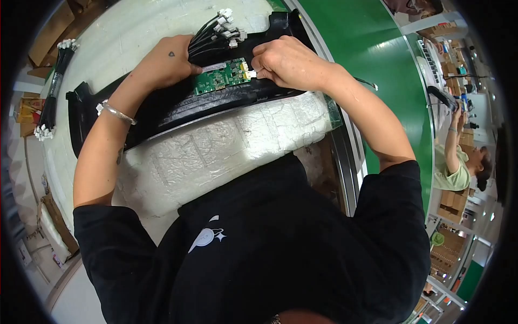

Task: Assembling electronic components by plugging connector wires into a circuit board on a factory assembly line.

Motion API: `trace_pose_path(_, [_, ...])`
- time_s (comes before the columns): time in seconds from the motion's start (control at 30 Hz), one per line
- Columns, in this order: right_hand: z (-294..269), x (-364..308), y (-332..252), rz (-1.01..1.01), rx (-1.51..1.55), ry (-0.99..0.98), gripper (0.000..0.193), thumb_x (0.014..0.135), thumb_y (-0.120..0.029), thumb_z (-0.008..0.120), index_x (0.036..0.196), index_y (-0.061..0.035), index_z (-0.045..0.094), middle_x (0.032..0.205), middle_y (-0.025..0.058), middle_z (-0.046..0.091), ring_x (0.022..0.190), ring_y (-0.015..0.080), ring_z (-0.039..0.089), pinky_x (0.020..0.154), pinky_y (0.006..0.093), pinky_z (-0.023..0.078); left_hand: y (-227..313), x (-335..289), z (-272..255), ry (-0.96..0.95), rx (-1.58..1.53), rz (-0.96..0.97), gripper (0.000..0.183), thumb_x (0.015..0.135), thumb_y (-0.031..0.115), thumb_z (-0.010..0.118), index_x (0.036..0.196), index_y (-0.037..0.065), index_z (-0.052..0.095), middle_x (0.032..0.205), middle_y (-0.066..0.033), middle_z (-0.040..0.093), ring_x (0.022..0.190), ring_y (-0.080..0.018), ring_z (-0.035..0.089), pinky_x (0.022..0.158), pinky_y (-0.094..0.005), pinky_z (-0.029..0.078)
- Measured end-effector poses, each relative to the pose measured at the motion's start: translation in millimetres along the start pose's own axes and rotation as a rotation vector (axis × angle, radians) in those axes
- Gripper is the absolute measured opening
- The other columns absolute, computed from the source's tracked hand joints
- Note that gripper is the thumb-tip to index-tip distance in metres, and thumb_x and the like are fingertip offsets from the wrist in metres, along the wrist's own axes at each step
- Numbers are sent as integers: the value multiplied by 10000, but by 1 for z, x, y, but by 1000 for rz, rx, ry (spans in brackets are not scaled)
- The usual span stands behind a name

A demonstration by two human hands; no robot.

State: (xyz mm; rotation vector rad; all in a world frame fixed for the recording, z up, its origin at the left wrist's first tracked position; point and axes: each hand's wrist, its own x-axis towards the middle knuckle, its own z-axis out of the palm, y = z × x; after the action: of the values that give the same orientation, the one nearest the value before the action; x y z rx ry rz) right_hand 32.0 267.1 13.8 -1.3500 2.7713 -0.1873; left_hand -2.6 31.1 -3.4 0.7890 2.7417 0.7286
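A green circuit board lies on a long black plastic housing. My left hand is closed at the board's left end, its thumb at the board's upper edge; its curled fingers are mostly hidden. My right hand pinches a small white connector at the board's right end, by a pale yellowish socket. Whether the connector is fully seated cannot be seen. A bundle of black cables with several white plugs lies on the housing just beyond my left hand.
The housing rests on a plastic-wrapped pale block. Another black cable bundle with white plugs lies at the left. A metal rail and green work surface run along the right. Further right sits another person.
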Motion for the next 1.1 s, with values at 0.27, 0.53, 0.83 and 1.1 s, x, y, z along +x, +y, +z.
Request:
trace_pose_path(0.27, [-1, 12, 10, -49, 5, -75, 67, 637, -14, 595, 611, 7, 537, 673, 105, 547, 649, 293, 566, 567, 366, 455, -1, 8, 1, -23, 20, -71, 377, 653, 81, 690, 980, -35, 541, 869, -200, 602, 813, -337, 582, 734, -350, 443])
trace_pose_path(0.53, [-6, -2, 4, -91, -46, 26, 99, 525, -100, 616, 612, -67, 580, 701, 71, 551, 609, 258, 566, 517, 383, 460, 20, -1, -12, 26, 54, 8, 278, 691, 135, 639, 927, -1, 582, 862, -225, 594, 824, -378, 570, 722, -381, 463])
trace_pose_path(0.83, [9, -45, -59, -23, 360, 202, 367, 721, -329, 629, 886, -23, 511, 826, 133, 555, 806, 328, 558, 630, 421, 455, 40, -22, -38, 33, -165, -122, 334, 624, 100, 714, 901, -11, 564, 767, -168, 610, 676, -272, 601, 639, -341, 476])
trace_pose_path(1.1, [-9, -81, -42, 6, -66, 628, 236, 652, -213, 640, 751, -79, 473, 718, 66, 462, 703, 236, 514, 544, 348, 441, 52, -60, -170, 441, -1555, 422, 154, 906, 110, 419, 1039, 36, 394, 805, -8, 395, 457, -33, 352, 393, -167, 315])
